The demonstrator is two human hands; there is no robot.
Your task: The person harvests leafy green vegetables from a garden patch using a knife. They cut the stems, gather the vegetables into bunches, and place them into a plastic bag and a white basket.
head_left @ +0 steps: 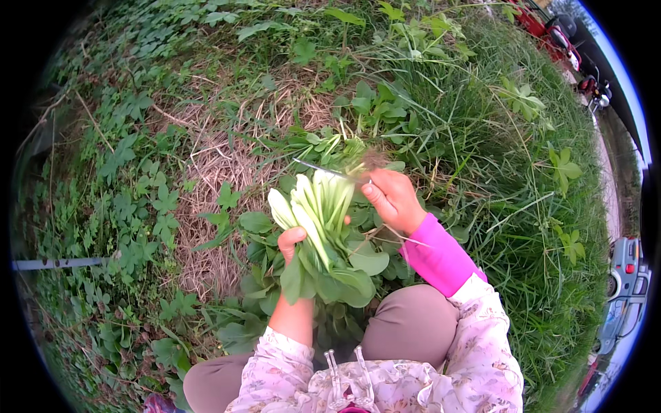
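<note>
A bunch of leafy greens (315, 211) with pale stems is gripped in my left hand (290, 243), the cut-looking stem ends pointing away from me and the leaves hanging towards my lap. My right hand (393, 199) is closed on a knife (328, 169), whose thin blade reaches left across the stem ends. A blurred clump of roots (376, 159) shows just beyond my right fingers. More green stems (333, 147) lie on the ground past the blade. Leafy plants also show beneath the bunch, partly hidden by it.
Dry straw (211, 196) and vines surround the spot on the left, with tall grass (526, 217) on the right. A leafy plant (382, 108) grows beyond the hands. At the far right are a parked vehicle (622, 294) and motorcycles (596, 93). My bent knees are close below.
</note>
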